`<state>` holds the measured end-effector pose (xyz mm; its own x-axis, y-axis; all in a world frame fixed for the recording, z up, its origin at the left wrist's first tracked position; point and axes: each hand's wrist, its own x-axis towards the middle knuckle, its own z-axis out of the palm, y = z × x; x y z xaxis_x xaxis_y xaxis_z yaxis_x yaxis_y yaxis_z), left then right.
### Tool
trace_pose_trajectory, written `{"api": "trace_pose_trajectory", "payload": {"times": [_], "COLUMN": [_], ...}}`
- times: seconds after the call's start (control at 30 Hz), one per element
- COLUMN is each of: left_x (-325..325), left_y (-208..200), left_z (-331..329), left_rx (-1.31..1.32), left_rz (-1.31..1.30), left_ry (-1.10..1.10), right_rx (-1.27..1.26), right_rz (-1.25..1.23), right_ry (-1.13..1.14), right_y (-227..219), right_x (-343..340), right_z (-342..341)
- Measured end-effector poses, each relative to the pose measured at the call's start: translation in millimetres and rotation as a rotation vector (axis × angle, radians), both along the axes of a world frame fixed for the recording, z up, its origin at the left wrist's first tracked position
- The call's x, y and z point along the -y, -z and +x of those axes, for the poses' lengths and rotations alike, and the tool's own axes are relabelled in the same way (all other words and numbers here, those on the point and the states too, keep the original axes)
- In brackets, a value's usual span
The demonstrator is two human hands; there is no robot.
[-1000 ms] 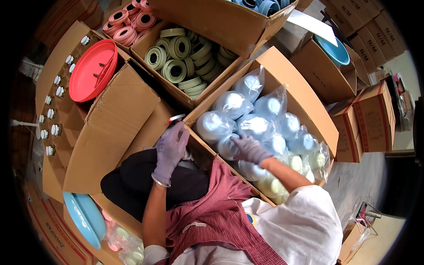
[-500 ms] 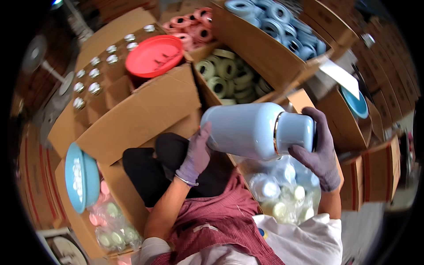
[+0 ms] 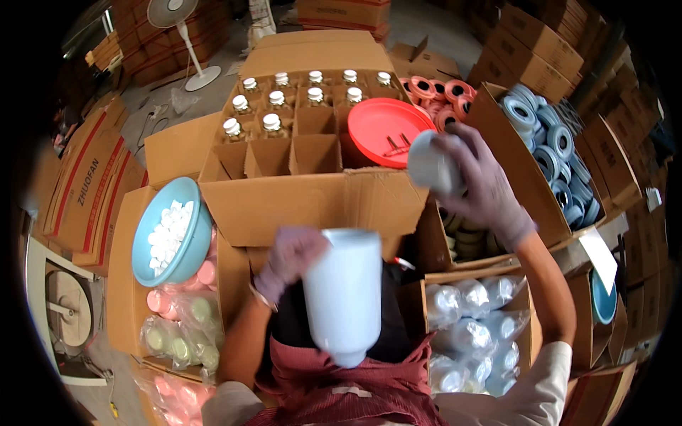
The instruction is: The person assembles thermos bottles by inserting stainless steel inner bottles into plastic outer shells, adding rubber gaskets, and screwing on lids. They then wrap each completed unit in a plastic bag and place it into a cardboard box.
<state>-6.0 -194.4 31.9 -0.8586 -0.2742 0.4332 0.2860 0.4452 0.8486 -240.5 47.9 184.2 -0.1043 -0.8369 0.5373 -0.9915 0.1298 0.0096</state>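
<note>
A pale blue vacuum flask body (image 3: 344, 291) is in front of my lap, its wide end away from me and its narrower end towards my apron. My gloved left hand (image 3: 290, 261) is closed at the flask's far left edge; motion blurs its fingers. Raised to the right, my gloved right hand (image 3: 484, 186) grips a grey-blue cup lid (image 3: 435, 167), well apart from the flask. The lid is near a red basin (image 3: 387, 128) that holds a few small dark pieces.
Ahead stands a divided carton (image 3: 305, 195) of silver-capped glass bottles. A blue basin (image 3: 195, 245) of white pieces is at left, above bagged pink and green parts. At right are bagged blue parts (image 3: 472, 337) and a box of blue rings (image 3: 550, 153). Pink rings (image 3: 444, 96) lie behind.
The cup lid has come off the flask and moved up and away in my right hand. The flask has turned from sideways to lengthwise. My view has swung right.
</note>
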Motion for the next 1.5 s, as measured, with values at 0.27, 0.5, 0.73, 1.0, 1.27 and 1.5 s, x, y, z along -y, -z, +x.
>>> {"api": "trace_pose_trajectory", "payload": {"times": [0.27,0.5,0.73,1.0,1.27,1.5], "left_x": [-37.7,-11.4,9.9,105.9,117.8,27.0], "left_y": [5.3,37.2,34.3,-25.4,-39.2,-59.1], "left_z": [77.3,44.8,51.4,-37.3,-43.3,33.4], "left_rx": [-0.168,-0.225,-0.053,-0.057,-0.056,0.167], "left_rz": [-0.203,0.106,0.396,1.147,1.137,0.143], "left_ry": [0.075,-0.042,0.163,-0.299,0.174,-0.020], "right_rx": [0.028,0.171,0.300,-0.128,0.150,0.933], "right_rz": [0.271,0.275,0.383,-0.174,-0.158,-0.128], "right_ry": [0.477,-0.034,0.150,-0.280,-0.431,-0.083], "right_y": [98.3,135.3,157.5,-2.8,84.4,181.7], "right_x": [160.3,376.1,433.5,282.3,89.3,-57.6], "right_z": [-162.1,-82.1,-68.1,2.0,86.1,162.4]}}
